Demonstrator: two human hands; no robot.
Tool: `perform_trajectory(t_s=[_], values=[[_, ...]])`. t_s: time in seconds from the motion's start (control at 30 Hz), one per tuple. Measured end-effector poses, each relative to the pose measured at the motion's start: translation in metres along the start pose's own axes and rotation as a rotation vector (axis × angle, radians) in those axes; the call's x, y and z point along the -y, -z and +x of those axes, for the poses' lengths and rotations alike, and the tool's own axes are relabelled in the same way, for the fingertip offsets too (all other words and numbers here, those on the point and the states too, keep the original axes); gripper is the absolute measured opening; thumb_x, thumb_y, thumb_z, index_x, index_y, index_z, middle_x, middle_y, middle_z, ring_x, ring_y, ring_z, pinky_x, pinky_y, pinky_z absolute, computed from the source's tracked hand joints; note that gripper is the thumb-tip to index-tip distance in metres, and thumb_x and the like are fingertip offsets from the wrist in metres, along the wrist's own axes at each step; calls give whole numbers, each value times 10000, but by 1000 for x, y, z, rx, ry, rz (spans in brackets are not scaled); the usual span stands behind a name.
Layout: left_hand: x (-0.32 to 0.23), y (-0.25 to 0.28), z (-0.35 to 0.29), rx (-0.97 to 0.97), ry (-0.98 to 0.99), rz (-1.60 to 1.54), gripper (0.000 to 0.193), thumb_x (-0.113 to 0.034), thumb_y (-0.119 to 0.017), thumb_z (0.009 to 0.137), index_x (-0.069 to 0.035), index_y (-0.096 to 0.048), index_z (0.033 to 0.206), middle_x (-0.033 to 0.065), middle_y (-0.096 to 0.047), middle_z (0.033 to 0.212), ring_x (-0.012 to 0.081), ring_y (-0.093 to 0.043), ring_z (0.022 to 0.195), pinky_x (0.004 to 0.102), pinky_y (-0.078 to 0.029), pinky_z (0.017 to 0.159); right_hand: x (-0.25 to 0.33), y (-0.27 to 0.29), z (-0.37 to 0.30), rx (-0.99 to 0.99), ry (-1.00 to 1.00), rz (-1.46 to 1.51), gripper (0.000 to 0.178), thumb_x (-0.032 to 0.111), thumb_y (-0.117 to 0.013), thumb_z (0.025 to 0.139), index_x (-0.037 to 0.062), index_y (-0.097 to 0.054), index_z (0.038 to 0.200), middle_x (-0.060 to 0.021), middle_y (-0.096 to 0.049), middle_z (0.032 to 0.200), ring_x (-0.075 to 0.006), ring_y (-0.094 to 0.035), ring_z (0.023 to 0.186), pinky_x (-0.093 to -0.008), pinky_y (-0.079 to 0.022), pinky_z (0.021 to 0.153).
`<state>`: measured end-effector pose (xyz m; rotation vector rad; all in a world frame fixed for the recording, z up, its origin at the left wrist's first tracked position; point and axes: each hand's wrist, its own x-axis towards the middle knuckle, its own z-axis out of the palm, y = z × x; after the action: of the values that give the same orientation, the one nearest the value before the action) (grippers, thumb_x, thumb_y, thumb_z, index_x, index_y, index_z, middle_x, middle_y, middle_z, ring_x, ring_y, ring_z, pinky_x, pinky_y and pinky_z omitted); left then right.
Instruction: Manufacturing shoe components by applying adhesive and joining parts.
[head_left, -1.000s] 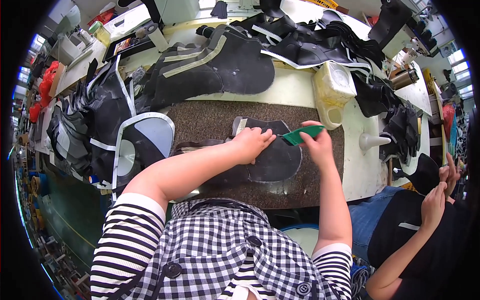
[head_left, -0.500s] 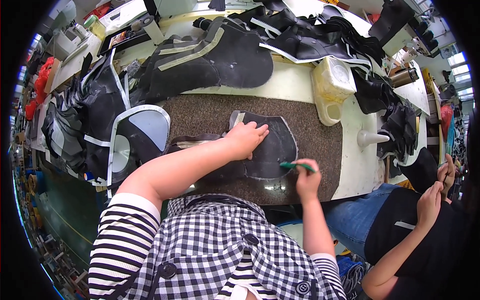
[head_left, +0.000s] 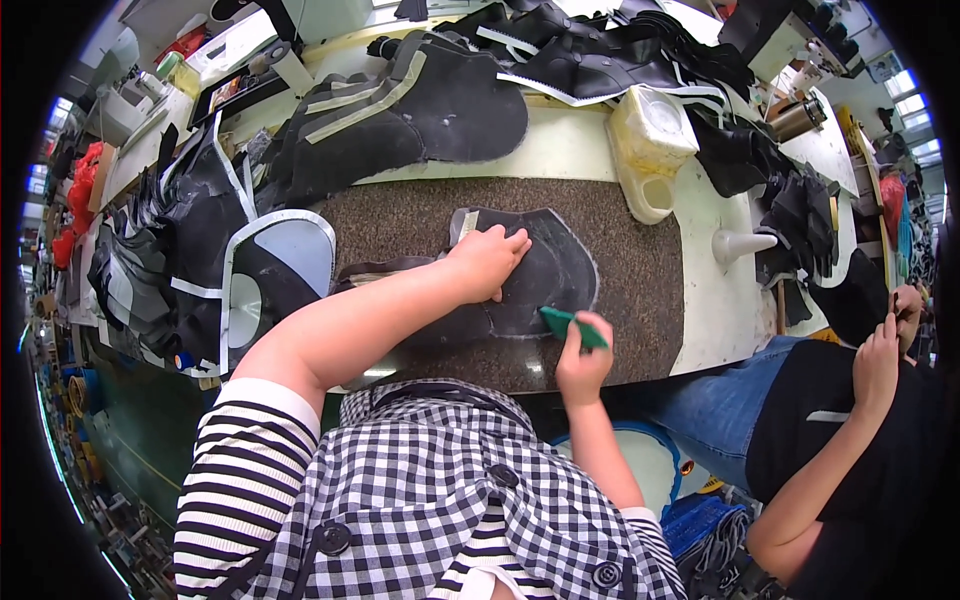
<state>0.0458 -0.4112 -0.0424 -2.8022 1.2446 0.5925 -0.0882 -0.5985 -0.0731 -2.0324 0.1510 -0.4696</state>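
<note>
A black, curved shoe-upper piece (head_left: 563,262) lies on a brown speckled mat (head_left: 640,290) in front of me. Its rim looks pale, and a light tape strip crosses its upper left corner. My left hand (head_left: 488,262) rests flat on it with the fingers stretched out, holding nothing. Between the thumb and fingers of my right hand (head_left: 584,366) is a flat green scraper-like piece (head_left: 578,329). The tip of that piece meets the black piece near its lower right edge. Part of the black piece is hidden under my left hand and forearm.
More black pieces with light tape (head_left: 440,110) lie beyond the mat. A glue-stained container (head_left: 650,150) and a white cone (head_left: 742,246) stand to the right. Stacked dark pieces (head_left: 150,250) cover the left side. Another person's hand (head_left: 877,365) is at the far right.
My right hand has moved left and slightly down with the green piece, which now shows its broad side. My left hand stays on the black piece. The whole view has shifted slightly.
</note>
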Motion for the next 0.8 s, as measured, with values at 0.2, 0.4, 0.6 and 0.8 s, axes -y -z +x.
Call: perform_trajectory(t_s=[0.2, 0.4, 0.6, 0.8], values=[[-7, 1, 4, 35, 69, -4, 915, -407, -741, 674, 54, -347, 1359, 131, -401, 1338, 259, -519, 1006, 337, -507, 806, -6, 0, 14, -56, 292, -72, 201, 4, -596, 839, 30, -528, 1026, -132, -591, 909, -287, -599, 812, -332, -479, 748], [-8, -3, -1, -24, 71, -54, 772, -380, -766, 676, 85, -484, 1223, 139, -433, 1289, 266, -523, 1023, 372, -499, 807, -31, -6, 57, -59, 286, -229, 207, -20, -560, 845, 71, -481, 1014, -142, -578, 888, -341, -587, 799, -386, -473, 701], [-7, 0, -1, 42, 54, 15, 927, -445, -723, 700, 59, -329, 1370, 139, -396, 1336, 256, -486, 1050, 354, -476, 841, -40, -10, 103, 100, 428, -81, 164, -11, -579, 840, 76, -543, 975, -112, -610, 844, -315, -609, 777, -375, -490, 681], [0, 5, 1, 23, 385, -28, 853, -507, -758, 661, 77, -460, 1206, 200, -475, 1195, 278, -596, 961, 357, -537, 787, -20, 28, 87, -116, 273, -117, 163, -32, -609, 818, 63, -589, 949, -110, -621, 867, -245, -621, 826, -309, -490, 758]])
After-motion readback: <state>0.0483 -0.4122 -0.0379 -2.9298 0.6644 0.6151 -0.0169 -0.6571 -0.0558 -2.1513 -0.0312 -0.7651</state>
